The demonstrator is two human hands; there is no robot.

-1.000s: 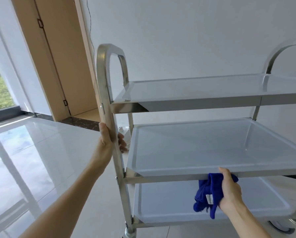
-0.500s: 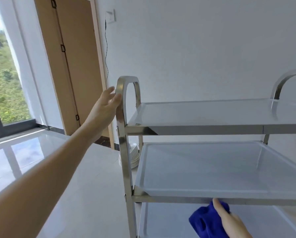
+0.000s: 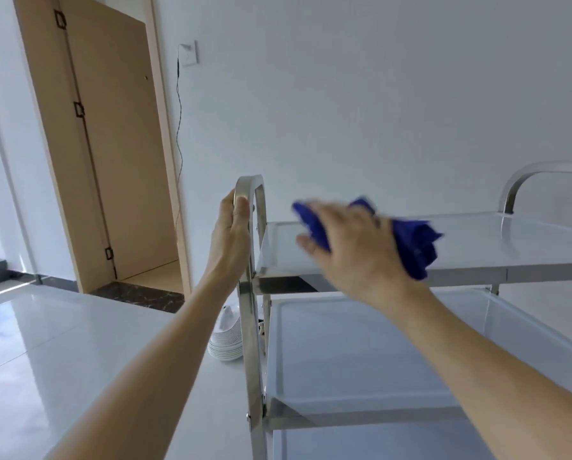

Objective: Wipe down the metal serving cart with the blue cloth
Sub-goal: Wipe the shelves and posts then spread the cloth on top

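Note:
A three-shelf metal serving cart (image 3: 477,270) stands in front of me against a white wall. My left hand (image 3: 230,227) grips the upright of its left arched handle (image 3: 250,184), just above the top shelf. My right hand (image 3: 354,247), blurred by motion, holds the bunched blue cloth (image 3: 414,247) over the left part of the top shelf. Whether the cloth touches the shelf surface I cannot tell. The middle shelf (image 3: 361,353) lies bare below my right forearm.
A stack of white plates (image 3: 226,343) sits on the glossy floor just left of the cart's leg. A wooden door (image 3: 112,144) is at the back left. A cable hangs from a wall plate (image 3: 188,53). The cart's right handle (image 3: 536,174) rises at the far right.
My right hand rose with the cloth from under the middle shelf's front edge to the top shelf. My left hand moved from the lower upright to the handle's top.

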